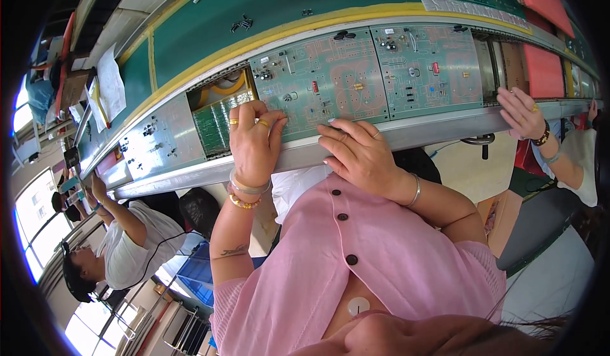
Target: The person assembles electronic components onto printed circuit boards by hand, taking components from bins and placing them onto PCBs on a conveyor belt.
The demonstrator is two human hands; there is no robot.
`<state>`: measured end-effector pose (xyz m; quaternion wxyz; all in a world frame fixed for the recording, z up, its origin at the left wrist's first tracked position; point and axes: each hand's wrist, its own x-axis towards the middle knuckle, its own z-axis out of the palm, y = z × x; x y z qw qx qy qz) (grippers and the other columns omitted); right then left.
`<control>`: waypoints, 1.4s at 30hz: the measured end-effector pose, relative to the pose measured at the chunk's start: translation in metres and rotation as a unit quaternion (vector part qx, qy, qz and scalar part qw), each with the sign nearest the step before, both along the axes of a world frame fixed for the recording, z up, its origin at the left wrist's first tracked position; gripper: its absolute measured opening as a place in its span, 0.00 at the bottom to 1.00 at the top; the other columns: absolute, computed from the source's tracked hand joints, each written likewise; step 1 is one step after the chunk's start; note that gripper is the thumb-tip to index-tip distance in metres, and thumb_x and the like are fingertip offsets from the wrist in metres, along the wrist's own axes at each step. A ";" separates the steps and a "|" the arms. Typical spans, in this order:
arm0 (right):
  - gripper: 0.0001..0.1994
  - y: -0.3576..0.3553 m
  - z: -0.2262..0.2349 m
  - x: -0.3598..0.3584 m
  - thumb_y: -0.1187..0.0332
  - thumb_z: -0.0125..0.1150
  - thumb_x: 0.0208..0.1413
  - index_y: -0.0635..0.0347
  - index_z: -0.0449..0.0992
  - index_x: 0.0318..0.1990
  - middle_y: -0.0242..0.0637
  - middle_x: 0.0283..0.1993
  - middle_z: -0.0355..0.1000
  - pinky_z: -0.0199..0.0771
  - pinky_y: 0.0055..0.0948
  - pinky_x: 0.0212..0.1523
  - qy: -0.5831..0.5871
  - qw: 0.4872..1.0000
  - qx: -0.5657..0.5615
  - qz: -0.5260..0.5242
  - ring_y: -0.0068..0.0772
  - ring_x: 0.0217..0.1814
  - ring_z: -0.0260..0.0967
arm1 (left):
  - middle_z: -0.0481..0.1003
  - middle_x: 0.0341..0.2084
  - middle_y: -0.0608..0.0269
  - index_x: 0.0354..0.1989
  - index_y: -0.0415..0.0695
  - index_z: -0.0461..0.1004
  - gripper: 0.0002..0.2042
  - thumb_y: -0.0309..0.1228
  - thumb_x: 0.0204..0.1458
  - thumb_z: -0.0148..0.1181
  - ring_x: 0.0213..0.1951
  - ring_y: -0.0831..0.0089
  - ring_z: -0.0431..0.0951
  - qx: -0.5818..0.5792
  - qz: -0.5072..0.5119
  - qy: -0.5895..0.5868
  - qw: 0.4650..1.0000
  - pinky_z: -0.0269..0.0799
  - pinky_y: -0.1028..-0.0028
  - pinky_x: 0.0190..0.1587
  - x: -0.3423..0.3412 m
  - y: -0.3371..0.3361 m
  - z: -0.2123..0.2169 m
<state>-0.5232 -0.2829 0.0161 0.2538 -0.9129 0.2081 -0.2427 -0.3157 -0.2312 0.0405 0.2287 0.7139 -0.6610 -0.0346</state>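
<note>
Left hand (255, 141): fingers curled together, knuckles up, tips pressing on the near left corner of the board (321, 79); whether anything is pinched in them cannot be told. Gold rings and bracelets show.
Right hand (359, 154): fingers loosely spread and flat, resting on the rail (438, 130) at the board's near edge, clamped on nothing.
Board: a pale green circuit board with copper traces and a few small parts fitted, lying flat on the line directly ahead of both hands.
Second board (427, 67): same kind, touching the first on its right.
Gap (219, 105): an opening in the line just left of the left hand, with yellow and green parts below.
Worktop (267, 3): a green surface edged in yellow beyond the boards, small black parts scattered on it.
Neighbours: another person's hand (522, 113) rests on the rail well to the right; a person in white (136, 245) works at the far left.
</note>
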 end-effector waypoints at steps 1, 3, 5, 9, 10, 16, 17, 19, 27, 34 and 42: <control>0.19 0.000 0.000 0.000 0.66 0.63 0.45 0.60 0.70 0.46 0.36 0.54 0.69 0.60 0.36 0.54 -0.001 1.000 0.000 0.000 0.36 0.57 0.61 | 0.67 0.28 0.62 0.29 0.45 0.77 0.06 0.25 0.40 0.66 0.33 0.63 0.66 -0.012 -0.016 -0.015 1.000 0.63 0.68 0.36 0.000 0.000 0.000; 0.19 0.000 0.000 0.001 0.66 0.63 0.45 0.60 0.70 0.45 0.36 0.54 0.69 0.60 0.36 0.54 -0.002 1.000 0.001 0.002 0.36 0.57 0.61 | 0.67 0.28 0.62 0.29 0.45 0.77 0.07 0.24 0.40 0.66 0.32 0.63 0.66 -0.014 -0.028 -0.021 0.999 0.64 0.68 0.35 0.001 0.000 0.000; 0.19 0.000 0.001 0.001 0.66 0.63 0.45 0.59 0.70 0.45 0.36 0.53 0.69 0.60 0.36 0.55 -0.001 1.000 0.000 0.000 0.36 0.57 0.61 | 0.67 0.29 0.63 0.29 0.45 0.77 0.07 0.24 0.39 0.66 0.32 0.63 0.66 -0.018 -0.040 -0.028 0.999 0.64 0.68 0.35 0.002 -0.002 0.000; 0.17 0.001 0.000 0.001 0.66 0.64 0.43 0.56 0.72 0.43 0.30 0.53 0.70 0.60 0.35 0.54 0.000 1.000 0.005 -0.012 0.33 0.56 0.63 | 0.68 0.29 0.64 0.28 0.46 0.77 0.08 0.24 0.37 0.66 0.34 0.64 0.68 -0.015 -0.076 -0.026 0.997 0.67 0.69 0.34 0.007 -0.002 0.000; 0.17 0.001 0.000 0.001 0.66 0.64 0.43 0.56 0.72 0.43 0.30 0.53 0.70 0.60 0.35 0.54 -0.003 1.000 0.003 -0.012 0.33 0.56 0.63 | 0.68 0.29 0.64 0.28 0.46 0.77 0.08 0.25 0.37 0.66 0.34 0.64 0.68 -0.013 -0.093 -0.021 0.995 0.67 0.69 0.34 0.010 -0.004 0.001; 0.16 0.001 -0.001 0.000 0.66 0.64 0.43 0.56 0.72 0.42 0.31 0.53 0.71 0.60 0.35 0.54 -0.003 1.000 0.001 -0.017 0.34 0.56 0.63 | 0.67 0.29 0.64 0.28 0.46 0.77 0.07 0.25 0.38 0.66 0.33 0.64 0.68 -0.003 -0.103 0.010 0.995 0.67 0.69 0.34 0.011 -0.009 -0.001; 0.16 0.001 -0.001 0.000 0.66 0.64 0.43 0.56 0.72 0.42 0.31 0.53 0.71 0.60 0.35 0.54 -0.004 1.000 0.003 -0.016 0.34 0.56 0.63 | 0.68 0.29 0.64 0.28 0.47 0.77 0.07 0.27 0.38 0.66 0.34 0.63 0.68 -0.001 -0.106 0.013 0.994 0.67 0.68 0.35 0.010 -0.009 0.000; 0.16 0.000 -0.002 0.000 0.66 0.64 0.43 0.56 0.72 0.42 0.31 0.53 0.71 0.60 0.35 0.54 -0.005 1.000 0.003 -0.015 0.34 0.56 0.63 | 0.68 0.28 0.65 0.27 0.47 0.78 0.07 0.26 0.37 0.66 0.33 0.65 0.69 -0.004 -0.116 0.024 0.993 0.67 0.69 0.34 0.008 -0.013 0.000; 0.16 0.000 -0.002 -0.003 0.67 0.64 0.43 0.55 0.72 0.42 0.30 0.54 0.70 0.60 0.36 0.54 -0.006 1.000 0.003 -0.020 0.35 0.56 0.63 | 0.72 0.26 0.61 0.27 0.43 0.79 0.04 0.26 0.42 0.66 0.30 0.68 0.72 -0.067 0.102 0.117 0.986 0.67 0.72 0.31 0.078 -0.089 0.016; 0.16 0.003 -0.003 -0.001 0.66 0.62 0.46 0.59 0.72 0.43 0.34 0.54 0.69 0.60 0.37 0.55 -0.016 1.000 0.014 -0.006 0.37 0.57 0.61 | 0.73 0.29 0.60 0.28 0.42 0.80 0.04 0.26 0.43 0.65 0.31 0.66 0.74 -0.069 0.055 0.081 0.993 0.70 0.71 0.34 0.121 -0.115 -0.024; 0.15 0.001 -0.005 0.000 0.66 0.62 0.45 0.55 0.73 0.42 0.30 0.54 0.70 0.60 0.36 0.55 -0.010 1.000 0.006 -0.021 0.34 0.58 0.61 | 0.73 0.31 0.61 0.31 0.42 0.79 0.05 0.25 0.44 0.63 0.34 0.66 0.73 -0.084 0.025 0.000 0.996 0.70 0.71 0.37 0.110 -0.108 -0.016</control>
